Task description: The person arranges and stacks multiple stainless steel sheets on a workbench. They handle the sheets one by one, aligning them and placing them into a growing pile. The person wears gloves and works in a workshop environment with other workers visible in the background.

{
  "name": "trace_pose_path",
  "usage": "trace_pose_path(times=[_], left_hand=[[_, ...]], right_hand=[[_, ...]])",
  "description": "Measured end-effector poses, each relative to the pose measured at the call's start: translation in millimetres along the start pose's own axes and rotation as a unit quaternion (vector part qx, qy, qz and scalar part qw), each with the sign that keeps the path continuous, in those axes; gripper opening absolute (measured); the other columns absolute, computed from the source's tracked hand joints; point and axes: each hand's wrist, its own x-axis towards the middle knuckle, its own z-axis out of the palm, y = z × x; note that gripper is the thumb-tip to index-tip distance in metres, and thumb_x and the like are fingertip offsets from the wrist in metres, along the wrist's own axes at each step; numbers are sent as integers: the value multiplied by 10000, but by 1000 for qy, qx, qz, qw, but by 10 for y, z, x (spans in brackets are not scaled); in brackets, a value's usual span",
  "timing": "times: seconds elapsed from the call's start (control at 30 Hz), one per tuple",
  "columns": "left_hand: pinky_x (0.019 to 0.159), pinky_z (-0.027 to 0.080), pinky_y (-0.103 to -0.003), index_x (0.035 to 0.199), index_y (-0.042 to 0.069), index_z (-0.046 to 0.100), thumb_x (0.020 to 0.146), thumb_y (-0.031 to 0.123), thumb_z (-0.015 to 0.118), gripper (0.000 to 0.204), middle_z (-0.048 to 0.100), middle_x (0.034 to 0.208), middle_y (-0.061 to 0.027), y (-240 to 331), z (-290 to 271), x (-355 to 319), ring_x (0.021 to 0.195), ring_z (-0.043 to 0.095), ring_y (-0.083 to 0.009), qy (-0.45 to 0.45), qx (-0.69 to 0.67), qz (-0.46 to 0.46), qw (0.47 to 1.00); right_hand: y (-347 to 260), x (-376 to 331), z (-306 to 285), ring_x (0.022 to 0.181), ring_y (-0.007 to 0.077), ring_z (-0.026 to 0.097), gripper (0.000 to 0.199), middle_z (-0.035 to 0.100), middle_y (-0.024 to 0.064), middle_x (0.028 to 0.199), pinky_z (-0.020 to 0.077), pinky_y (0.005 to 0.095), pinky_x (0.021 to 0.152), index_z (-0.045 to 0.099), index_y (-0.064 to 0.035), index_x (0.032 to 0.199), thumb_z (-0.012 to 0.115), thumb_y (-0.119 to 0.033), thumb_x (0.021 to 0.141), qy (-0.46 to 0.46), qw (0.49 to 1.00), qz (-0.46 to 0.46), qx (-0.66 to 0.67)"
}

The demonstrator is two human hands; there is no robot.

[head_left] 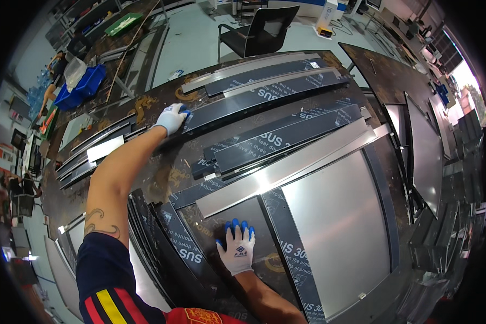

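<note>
My left hand [171, 119], in a white glove with blue fingertips, reaches far out and has its fingers curled over the left end of a long film-covered metal strip [264, 96]. My right hand [236, 249], gloved the same way, lies palm down with its fingers spread on the dark brown tabletop. Just beyond its fingertips a bare silver metal strip [286, 174] slants across other pieces. A large silver sheet panel [337, 227] with dark film-covered edges lies to its right. Between the hands rest several shorter film-covered strips [286, 135].
More metal strips [97, 148] lie at the table's left. Dark panels [156, 254] stand packed beside my left arm. A black chair [258, 33] is beyond the table, a blue bin [81, 89] at the far left. Stacked metal parts [440, 243] line the right side.
</note>
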Motion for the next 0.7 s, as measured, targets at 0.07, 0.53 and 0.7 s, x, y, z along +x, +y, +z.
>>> trace_pose_path(times=[0.07,0.53,0.7], left_hand=[[1149,463,-515,1421,69,669,988,318,736,504,641,1487,-210,174,20,-216,1355,593,-425,77,103,14,992],[1109,520,-507,1432,24,598,728,687,924,1020,689,1409,-237,1555,-163,-864,1343,661,-400,-188,87,89,974],[785,543,-412,1076,-11,637,849,444,923,584,699,917,-163,1524,-521,-1027,865,686,-272,-183,-141,89,969]], right_hand=[[-2,0,9,1527,478,429,677,529,200,1611,287,674,1274,634,-59,1501,713,-489,984,11,1000,-4,7],[-3,83,-39,1590,436,390,728,462,175,1702,263,623,1310,522,-90,1608,682,-486,1019,4,1000,4,-3],[-16,73,-101,1573,417,427,688,492,163,1676,291,611,1299,547,-81,1585,682,-458,1025,9,1000,5,16]])
